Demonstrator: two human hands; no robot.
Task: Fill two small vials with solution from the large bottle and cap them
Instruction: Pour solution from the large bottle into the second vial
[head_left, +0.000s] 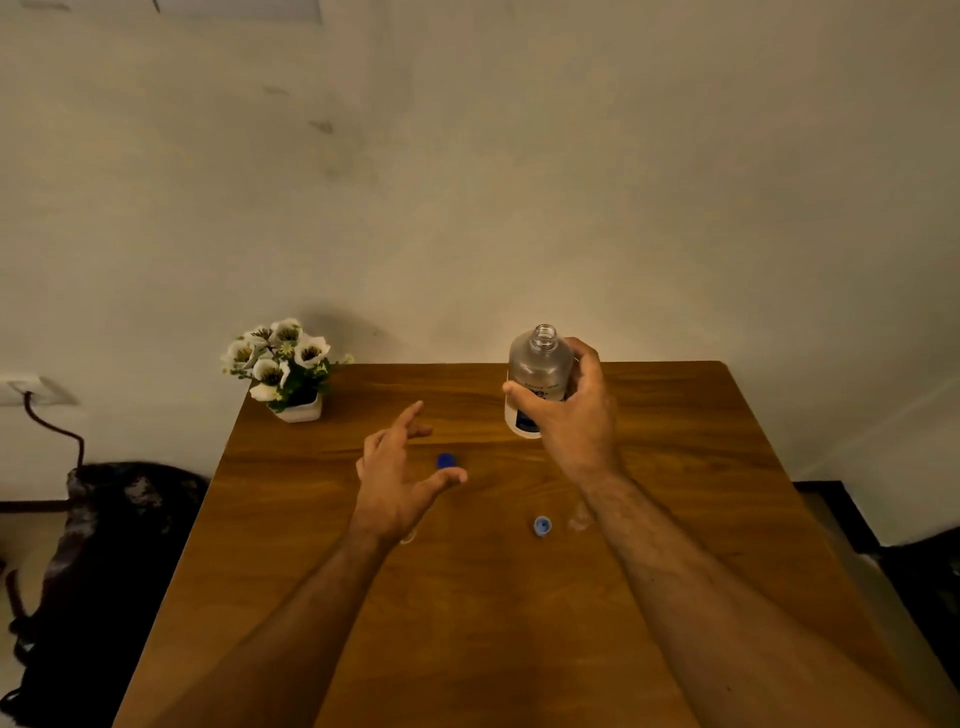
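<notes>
Spreading across the lower picture, the wooden counter carries a white pot of flowers at its far left corner, and the right hand grips the uncapped large bottle upright at the far side. The left hand hovers released, fingers spread, just beside a dark blue cap. A lighter blue cap lies nearer, beside a faint clear vial partly hidden by the right forearm.
</notes>
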